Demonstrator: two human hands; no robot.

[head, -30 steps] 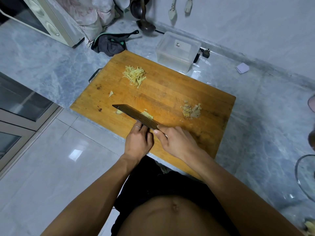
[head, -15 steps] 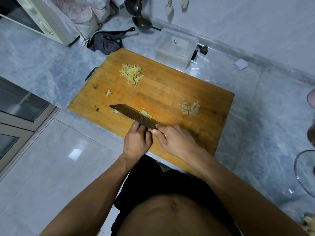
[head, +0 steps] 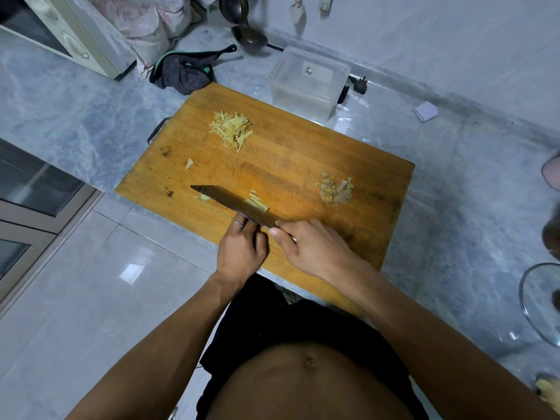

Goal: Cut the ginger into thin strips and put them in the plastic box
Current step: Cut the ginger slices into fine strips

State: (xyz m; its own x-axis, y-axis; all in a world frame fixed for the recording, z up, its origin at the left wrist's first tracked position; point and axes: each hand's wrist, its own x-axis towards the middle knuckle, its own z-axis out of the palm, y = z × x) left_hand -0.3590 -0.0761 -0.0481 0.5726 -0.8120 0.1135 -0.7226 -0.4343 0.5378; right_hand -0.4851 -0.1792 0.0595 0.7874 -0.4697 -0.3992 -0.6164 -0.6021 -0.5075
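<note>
A wooden cutting board (head: 303, 153) lies on the grey marble counter. My right hand (head: 315, 247) grips the handle of a dark cleaver (head: 233, 204), whose blade stands on the board's near-left part. My left hand (head: 242, 250) rests just behind the blade with fingers curled; the ginger under them is hidden. A few cut ginger strips (head: 257, 203) cling to the blade's far side. A pile of thin ginger strips (head: 231, 130) lies at the board's far left. Ginger peelings (head: 335, 189) sit to the right. The clear plastic box (head: 309, 83) stands beyond the board's far edge.
A dark cloth (head: 185, 74) and a ladle (head: 248, 31) lie at the back left, beside a cream appliance (head: 60, 34). A plug (head: 359, 84) sits behind the box. A glass bowl (head: 542, 301) is at the right edge. The counter drops to a tiled floor on the left.
The cleaver and both hands stay at the same spot on the board, with only small chopping motion. The piles have not moved.
</note>
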